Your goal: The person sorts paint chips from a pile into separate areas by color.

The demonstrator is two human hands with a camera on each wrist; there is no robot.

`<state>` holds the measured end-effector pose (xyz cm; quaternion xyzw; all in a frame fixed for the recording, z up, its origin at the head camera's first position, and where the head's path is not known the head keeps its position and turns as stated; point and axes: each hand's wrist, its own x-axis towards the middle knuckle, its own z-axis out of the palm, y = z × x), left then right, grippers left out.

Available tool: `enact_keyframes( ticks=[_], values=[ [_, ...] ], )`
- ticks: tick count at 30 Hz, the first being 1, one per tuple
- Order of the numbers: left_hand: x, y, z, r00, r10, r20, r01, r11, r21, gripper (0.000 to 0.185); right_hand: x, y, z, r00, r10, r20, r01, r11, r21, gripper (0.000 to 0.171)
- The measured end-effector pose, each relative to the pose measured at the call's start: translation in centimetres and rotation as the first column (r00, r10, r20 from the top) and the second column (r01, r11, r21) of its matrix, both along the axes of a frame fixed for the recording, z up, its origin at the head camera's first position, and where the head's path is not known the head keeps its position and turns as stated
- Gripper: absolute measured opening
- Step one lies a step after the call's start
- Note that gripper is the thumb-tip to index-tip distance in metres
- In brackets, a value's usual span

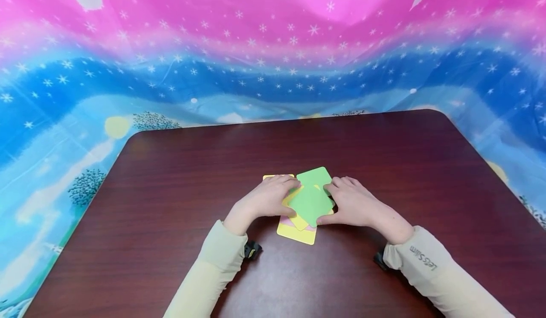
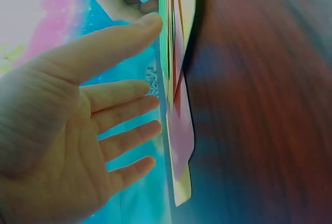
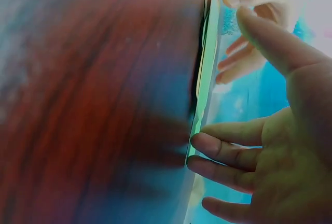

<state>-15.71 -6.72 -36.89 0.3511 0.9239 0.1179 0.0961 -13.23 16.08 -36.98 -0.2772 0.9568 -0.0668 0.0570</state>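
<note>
A loose pile of coloured cards lies on the table, with green cards (image 1: pixel 313 204) on top at differing angles. Yellow cards (image 1: pixel 295 235) and a pink card (image 2: pixel 181 136) stick out from beneath them. At the pile's left side is my left hand (image 1: pixel 270 198), its fingers extended and the thumb tip at the cards' edge in the left wrist view. My right hand (image 1: pixel 355 202) is at the opposite side. Two of its fingertips touch the green edge in the right wrist view, while its thumb points toward the other hand.
The dark reddish-brown table (image 1: pixel 192 166) has rounded far corners. Behind it and along its sides hangs a pink and blue cloth (image 1: pixel 264 71) printed with snowflakes. A black wrist strap (image 1: pixel 252 250) shows at the left sleeve.
</note>
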Motion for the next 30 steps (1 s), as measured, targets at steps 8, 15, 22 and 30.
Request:
enact_keyframes(
  ticks=[8, 15, 22, 30],
  values=[
    [-0.4, 1.1, -0.2, 1.0, -0.015, 0.004, 0.015, 0.999, -0.04, 0.067, 0.1, -1.1, 0.1, 1.0, -0.02, 0.01, 0.019, 0.997, 0.079, 0.097],
    [-0.5, 2.1, -0.5, 1.0, -0.014, 0.01, 0.014, 0.998, -0.063, 0.07, 0.4, -2.1, -0.2, 0.999, -0.032, -0.033, 0.037, 0.986, 0.16, 0.101],
    [-0.3, 2.2, -0.5, 1.0, -0.016, 0.018, 0.017, 0.998, -0.068, 0.071, 0.4, -2.3, -0.3, 0.999, -0.024, -0.037, 0.029, 0.987, 0.155, 0.091],
    [-0.2, 2.1, -0.4, 1.0, -0.024, 0.019, 0.025, 0.998, -0.063, 0.074, 0.2, -2.1, 0.2, 0.999, 0.016, -0.046, -0.012, 0.996, 0.085, 0.082]
  ],
)
